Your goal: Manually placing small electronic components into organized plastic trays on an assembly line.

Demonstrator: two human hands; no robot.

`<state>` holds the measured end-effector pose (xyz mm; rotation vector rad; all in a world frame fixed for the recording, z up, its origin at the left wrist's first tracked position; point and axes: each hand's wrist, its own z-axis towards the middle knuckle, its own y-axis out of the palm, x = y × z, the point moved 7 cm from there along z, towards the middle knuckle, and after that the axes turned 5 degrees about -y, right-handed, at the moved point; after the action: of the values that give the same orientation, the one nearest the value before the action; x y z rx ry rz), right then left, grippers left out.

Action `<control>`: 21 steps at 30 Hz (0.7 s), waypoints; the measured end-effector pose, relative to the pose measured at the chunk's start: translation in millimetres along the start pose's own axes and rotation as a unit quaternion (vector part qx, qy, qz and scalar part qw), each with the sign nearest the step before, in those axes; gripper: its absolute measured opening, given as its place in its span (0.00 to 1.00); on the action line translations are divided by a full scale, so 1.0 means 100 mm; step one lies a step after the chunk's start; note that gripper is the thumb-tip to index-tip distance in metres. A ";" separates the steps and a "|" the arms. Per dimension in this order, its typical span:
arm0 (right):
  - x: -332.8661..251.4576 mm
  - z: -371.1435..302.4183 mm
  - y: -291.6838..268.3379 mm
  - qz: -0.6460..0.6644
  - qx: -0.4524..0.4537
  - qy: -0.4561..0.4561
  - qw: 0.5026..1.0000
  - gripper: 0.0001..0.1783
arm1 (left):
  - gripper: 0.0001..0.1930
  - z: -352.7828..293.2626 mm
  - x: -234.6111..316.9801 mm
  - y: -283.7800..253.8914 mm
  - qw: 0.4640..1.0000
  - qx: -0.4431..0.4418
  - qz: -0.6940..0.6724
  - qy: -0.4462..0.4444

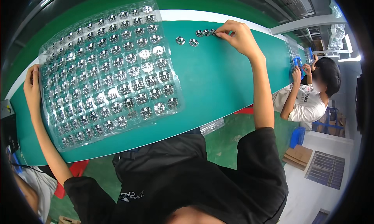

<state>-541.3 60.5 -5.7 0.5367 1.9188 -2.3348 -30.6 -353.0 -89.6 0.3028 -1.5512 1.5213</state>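
A large clear plastic tray [177, 85] lies on the green tabletop, its pockets holding many small round silver-and-black circuit boards [138, 84]. At the tray's left edge, my left hand [32, 85] has its fingers curled against the rim, gripping it. Far right of the tray, my right hand [237, 35] pinches a small round circuit board [213, 32] between thumb and fingertips, at the end of a short row of similar boards [202, 32] on the table. Two more loose boards, one [180, 40] nearer the tray and another [193, 42], lie apart from that row.
The green table [210, 80] has a white far edge. To the right, another person [306, 95] in a white shirt handles blue items [298, 63] at the same table. A dark box [7, 124] stands at far left, with part of another person [33, 189] below.
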 end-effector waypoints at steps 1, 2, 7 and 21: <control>0.00 0.00 0.01 -0.008 -0.002 0.003 1.000 0.06 | 0.17 -0.01 0.02 0.00 1.000 0.003 -0.005 0.004; 0.00 0.00 0.02 -0.007 -0.002 0.004 1.000 0.06 | 0.17 -0.02 0.03 0.00 1.000 0.005 -0.010 0.009; 0.00 -0.01 0.02 0.003 -0.014 0.028 1.000 0.07 | 0.16 -0.03 0.10 0.00 1.000 0.014 -0.011 0.017; -0.85 0.08 0.19 -0.049 0.015 -0.136 0.989 0.10 | 0.15 -0.03 0.08 -0.05 0.999 0.023 -0.018 0.012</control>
<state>-458.2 35.3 4.4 0.1169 1.8237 -2.3540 -30.2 -347.6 -81.0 0.3358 -1.4858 1.5299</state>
